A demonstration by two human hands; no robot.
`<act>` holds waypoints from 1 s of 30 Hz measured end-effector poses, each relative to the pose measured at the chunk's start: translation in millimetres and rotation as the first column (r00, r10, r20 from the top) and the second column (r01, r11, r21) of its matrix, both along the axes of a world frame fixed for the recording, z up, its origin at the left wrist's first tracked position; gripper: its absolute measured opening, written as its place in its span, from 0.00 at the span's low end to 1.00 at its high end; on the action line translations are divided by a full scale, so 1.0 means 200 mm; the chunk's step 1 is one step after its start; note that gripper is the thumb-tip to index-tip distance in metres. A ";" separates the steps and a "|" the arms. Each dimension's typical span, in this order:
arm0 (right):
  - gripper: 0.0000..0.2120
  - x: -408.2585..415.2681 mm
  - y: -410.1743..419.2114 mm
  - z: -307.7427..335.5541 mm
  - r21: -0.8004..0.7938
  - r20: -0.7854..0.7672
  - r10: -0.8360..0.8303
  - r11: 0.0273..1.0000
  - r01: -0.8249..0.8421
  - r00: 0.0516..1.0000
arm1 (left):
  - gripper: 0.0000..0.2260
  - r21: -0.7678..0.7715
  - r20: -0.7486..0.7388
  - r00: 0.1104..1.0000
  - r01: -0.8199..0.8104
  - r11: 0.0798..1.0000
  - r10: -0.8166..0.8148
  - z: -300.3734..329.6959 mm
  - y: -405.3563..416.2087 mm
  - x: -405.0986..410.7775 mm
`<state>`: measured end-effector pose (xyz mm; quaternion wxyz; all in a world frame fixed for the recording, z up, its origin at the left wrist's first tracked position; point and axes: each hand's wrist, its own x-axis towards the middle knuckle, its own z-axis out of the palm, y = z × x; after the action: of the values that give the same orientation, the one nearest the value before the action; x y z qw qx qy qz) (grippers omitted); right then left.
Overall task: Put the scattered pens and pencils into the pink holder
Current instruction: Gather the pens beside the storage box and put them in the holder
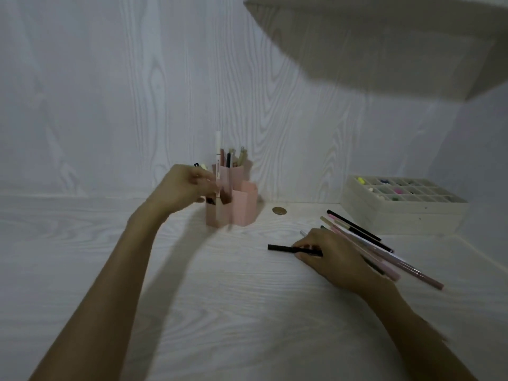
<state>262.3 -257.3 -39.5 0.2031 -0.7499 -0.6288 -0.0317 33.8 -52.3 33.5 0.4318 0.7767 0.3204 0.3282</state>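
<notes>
Your left hand (183,188) is raised at the pink holder (233,200), fingers pinched on a white pen (218,163) that stands upright w/ its lower end in the front-left compartment. Image is motion-blurred there, so exact finger contact can't be confirmed.

The holder stands on the white wood-grain desk (220,298), near the back wall; several pens/pencils already stand in its taller rear compartments. Count unclear.

Your right hand (330,257) lies low on the desk, right of the holder, fingers closed around a black pen (288,248). The pen lies roughly horizontal, its free end pointing left, approx. at desk level; can't tell if lifted.

Loose pens (365,243) remain on the desk just beyond and partly under your right hand: black, pink, beige, fanned diagonally toward the right.

A white compartment tray (404,213) w/ small coloured items sits at the back right, apart from the pens. A round cable hole (279,210) lies btw holder and tray.
</notes>
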 end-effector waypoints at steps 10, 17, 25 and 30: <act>0.08 0.04 0.34 0.12 -0.296 -0.398 -0.028 0.950 -0.099 0.917 | 0.07 -0.036 0.290 0.904 -0.316 0.948 0.313 -0.10 0.03 0.14; 0.08 0.10 0.44 0.11 -0.326 -0.490 -0.047 0.936 -0.133 0.870 | 0.09 0.211 0.468 0.788 -0.540 0.815 0.401 0.13 0.10 0.13; 0.08 0.12 0.45 0.08 -0.298 -0.544 -0.036 0.942 -0.153 0.838 | 0.12 0.307 0.076 0.930 -0.364 0.879 0.358 0.18 0.19 0.22; 0.08 0.13 0.45 0.08 -0.290 -0.547 -0.028 0.944 -0.158 0.837 | 0.12 0.431 -0.032 0.928 -0.322 0.843 0.371 0.26 0.20 0.24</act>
<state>287.7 -167.2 -24.2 0.2482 -0.7288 -0.5670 0.2928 82.8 -12.4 84.6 0.1699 0.7974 0.4019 0.4169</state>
